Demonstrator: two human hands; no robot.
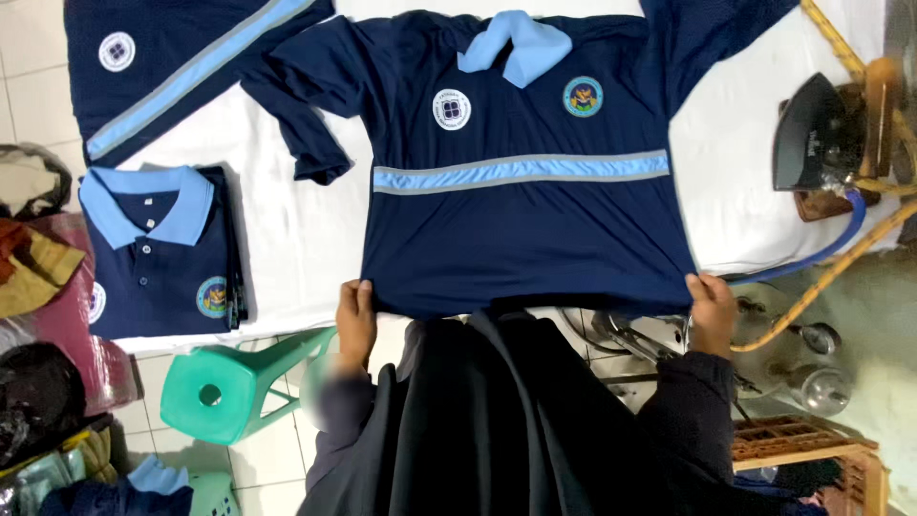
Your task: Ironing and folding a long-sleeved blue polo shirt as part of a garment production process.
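A white-covered desk [287, 229] fills the upper part of the frame, serving as a flat bed for spreading clothes. Across its middle lies a navy long-sleeved polo shirt [521, 229], front up, collar toward the top edge, its pale blue chest stripe running straight across (a sign the cloth is pulled even). Its hem hangs at the desk's near edge, where both hands meet it.

The left hand [355, 320], at lower centre-left, has its fingers closed on the hem's left corner; the right hand [712, 308], at lower centre-right, pinches the right corner the same way. Held apart like this, they keep the hem taut and level.

In the upper left another navy garment [162, 67] lies spread, and below it at the left edge sits a stack of folded polo shirts [158, 253], collars up, kept well apart from the open shirt. At the right edge an iron [812, 134] rests on its stand, clear of the cloth, its hose trailing downward. A green plastic stool [229, 382] stands on the floor at the lower left.
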